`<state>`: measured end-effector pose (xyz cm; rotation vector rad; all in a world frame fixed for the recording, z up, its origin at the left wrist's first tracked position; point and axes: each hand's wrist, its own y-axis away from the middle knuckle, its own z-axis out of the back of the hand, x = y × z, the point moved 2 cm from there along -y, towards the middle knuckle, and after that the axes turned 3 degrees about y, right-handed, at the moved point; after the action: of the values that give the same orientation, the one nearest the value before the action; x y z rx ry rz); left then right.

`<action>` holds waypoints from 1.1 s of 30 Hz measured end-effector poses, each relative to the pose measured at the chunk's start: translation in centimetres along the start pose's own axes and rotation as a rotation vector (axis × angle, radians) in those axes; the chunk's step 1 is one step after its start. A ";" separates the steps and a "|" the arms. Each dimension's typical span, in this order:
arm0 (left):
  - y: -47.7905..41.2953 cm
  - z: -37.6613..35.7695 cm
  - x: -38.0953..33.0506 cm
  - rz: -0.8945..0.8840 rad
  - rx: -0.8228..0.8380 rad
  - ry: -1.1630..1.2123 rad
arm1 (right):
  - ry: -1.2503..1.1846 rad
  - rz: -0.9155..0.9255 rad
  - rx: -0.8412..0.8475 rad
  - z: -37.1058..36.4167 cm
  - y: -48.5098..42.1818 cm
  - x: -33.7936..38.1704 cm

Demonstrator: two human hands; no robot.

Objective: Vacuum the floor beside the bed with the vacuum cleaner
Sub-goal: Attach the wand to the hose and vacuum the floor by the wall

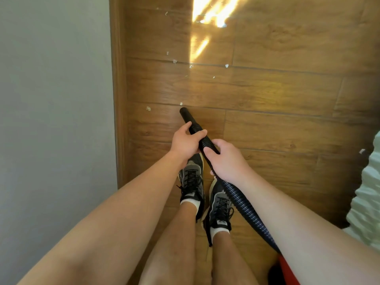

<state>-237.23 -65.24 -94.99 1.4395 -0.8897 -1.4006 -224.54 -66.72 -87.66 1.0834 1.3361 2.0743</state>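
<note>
One hose [242,200], gripped by left hand [185,141] and right hand [226,159], over two shoes [192,182].

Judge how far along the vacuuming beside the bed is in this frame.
Done: the floor around the shoes shows no scraps. In hand: the left hand and right hand both grip the hose, its open end just short of the nearest scrap. Left: a second scrap nearer the wall and the farther scraps ahead, toward the sunlit patch.
</note>
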 end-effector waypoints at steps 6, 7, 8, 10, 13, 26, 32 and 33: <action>-0.4 1.3 -0.8 0.002 -0.019 0.003 | 0.002 0.019 0.010 -0.5 -0.6 1.5; -0.5 1.5 -1.0 0.001 -0.017 0.002 | 0.002 0.022 0.009 -0.6 -0.7 1.7; -0.6 1.6 -1.2 0.000 -0.014 0.001 | 0.006 0.025 0.003 -0.7 -0.9 1.8; -0.7 1.7 -1.6 0.000 -0.006 -0.006 | 0.012 0.032 -0.009 -0.8 -1.2 1.9; -0.6 1.6 -2.1 0.000 -0.001 -0.019 | 0.004 0.034 -0.017 -0.6 -1.3 2.1; -0.8 4.2 -3.3 -0.048 -0.063 -0.061 | 0.008 0.016 0.025 -1.9 -2.4 3.9; -0.7 5.5 -3.2 -0.047 -0.070 -0.036 | 0.063 0.035 0.049 -2.6 -2.5 4.6; -0.7 5.7 -3.1 -0.045 -0.073 -0.030 | 0.063 0.037 0.058 -2.7 -2.5 4.6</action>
<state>-243.25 -62.79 -94.25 1.3941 -0.8209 -1.4771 -229.59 -63.87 -88.81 1.0833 1.4241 2.1248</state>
